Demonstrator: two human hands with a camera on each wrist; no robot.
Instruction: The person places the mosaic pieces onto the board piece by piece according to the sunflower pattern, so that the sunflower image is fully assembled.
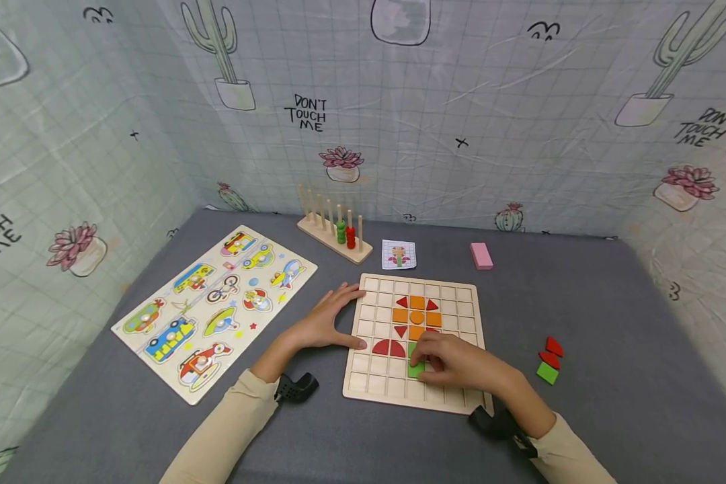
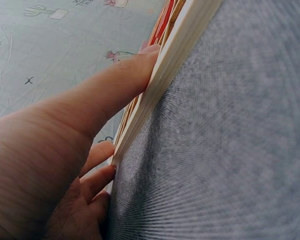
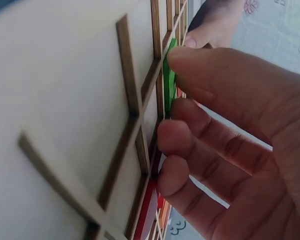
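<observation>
A wooden grid board [image 1: 369, 390] lies on the grey table. Orange squares, an orange disc [image 1: 417, 317], small red triangles and red quarter-round pieces [image 1: 389, 347] fill some of its cells. My right hand [image 1: 456, 363] bends over the lower middle cells, thumb and forefinger pinching a green square tile [image 1: 416, 370]; the right wrist view shows green tile edge [image 3: 169, 80] between those fingertips. Another green piece [image 1: 411, 348] sits just above, partly hidden by the fingers. Along the board's left edge my left hand [image 1: 323, 323] rests with thumb and fingers spread, touching the rim [image 2: 157, 82].
Right of the board lie two red pieces [image 1: 554, 346] and a green square [image 1: 547, 373]. Behind it are a pattern card [image 1: 398, 255], a pink block [image 1: 481, 256] and a peg stand [image 1: 333, 238] with green and red beads. A vehicle puzzle board [image 1: 218, 302] lies left.
</observation>
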